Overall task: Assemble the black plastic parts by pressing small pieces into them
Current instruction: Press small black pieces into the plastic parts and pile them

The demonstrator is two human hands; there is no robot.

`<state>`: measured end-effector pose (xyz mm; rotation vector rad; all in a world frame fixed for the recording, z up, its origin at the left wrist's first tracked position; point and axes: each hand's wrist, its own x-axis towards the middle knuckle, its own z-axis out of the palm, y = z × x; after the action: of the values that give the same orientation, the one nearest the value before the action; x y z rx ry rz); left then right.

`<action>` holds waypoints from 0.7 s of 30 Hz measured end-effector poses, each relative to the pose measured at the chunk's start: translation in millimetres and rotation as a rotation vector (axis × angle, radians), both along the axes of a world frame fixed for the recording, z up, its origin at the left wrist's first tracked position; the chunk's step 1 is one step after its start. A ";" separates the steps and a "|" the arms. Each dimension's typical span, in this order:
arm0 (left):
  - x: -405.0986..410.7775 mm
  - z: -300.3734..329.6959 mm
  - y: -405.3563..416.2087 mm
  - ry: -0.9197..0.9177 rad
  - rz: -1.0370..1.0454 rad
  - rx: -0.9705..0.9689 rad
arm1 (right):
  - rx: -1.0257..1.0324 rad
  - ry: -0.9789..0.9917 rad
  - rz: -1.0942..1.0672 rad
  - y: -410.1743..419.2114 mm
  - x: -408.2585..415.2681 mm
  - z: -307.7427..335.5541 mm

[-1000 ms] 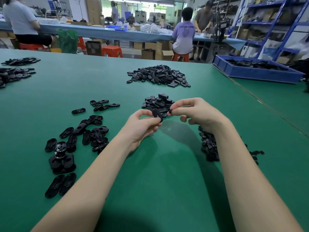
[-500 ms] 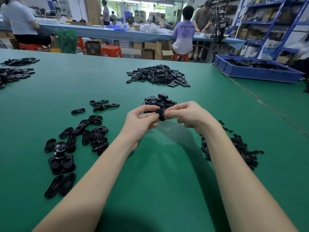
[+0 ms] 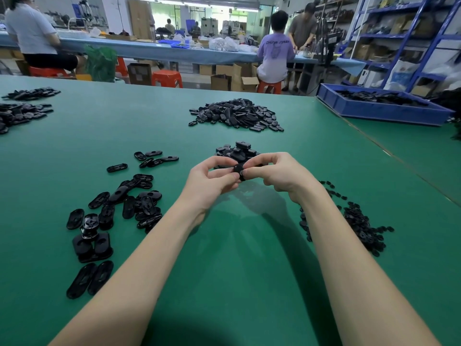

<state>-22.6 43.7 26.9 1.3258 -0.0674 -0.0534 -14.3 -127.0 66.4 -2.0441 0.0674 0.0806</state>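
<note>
Both bare forearms reach forward and converge at mid-table height. The left hand (image 3: 212,181) has its fingers curled, thumb and forefinger pinching inward. The right hand (image 3: 274,174) mirrors it, fingers bent, its fingertips (image 3: 245,173) meeting the left's; they seem to touch, though the contact is partly hidden.

Both forearms are bare to the frame edge, hands (image 3: 249,178) ungloved, without rings.

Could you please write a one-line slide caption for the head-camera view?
Both hands, left hand and right hand, pinch a black plastic part above the green table.
</note>
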 end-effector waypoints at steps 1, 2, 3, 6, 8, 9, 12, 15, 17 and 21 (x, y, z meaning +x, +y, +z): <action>-0.2 0.4 -0.1 0.002 -0.004 -0.005 | 0.005 0.005 0.010 0.2 -0.2 -0.1; -0.4 0.4 -0.1 0.008 -0.007 -0.014 | 0.008 0.013 0.020 -0.1 -0.7 -0.4; -0.6 0.5 -0.1 0.019 -0.011 -0.028 | 0.010 0.024 0.027 -0.5 -1.0 -0.8; -0.6 -0.1 0.2 0.058 -0.028 -0.069 | 0.025 0.069 0.036 -2.7 -2.4 -2.9; -1.0 -0.2 1.0 0.065 -0.045 -0.041 | 0.046 0.093 0.060 -3.4 -3.1 -5.0; -1.0 -0.5 1.7 0.056 -0.049 0.009 | 0.049 0.096 0.068 -3.2 -3.4 -6.2; -0.6 -1.0 4.5 0.026 -0.048 0.173 | 0.040 0.088 0.068 -2.5 -3.3 -8.4; -0.9 -0.3 5.7 0.051 -0.048 0.145 | 0.027 0.074 0.116 -2.2 -3.2 -7.5; -1.2 0.0 6.2 0.077 -0.051 0.105 | 0.003 0.052 0.156 -1.8 -3.2 -6.4; -1.5 -1.9 5.8 0.098 -0.067 0.093 | -0.025 0.002 0.193 -2.5 -2.7 -6.6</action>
<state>-24.1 49.5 25.0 1.4113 -0.0257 -0.1798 -16.9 -129.5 59.9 -2.0713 -0.1284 0.2037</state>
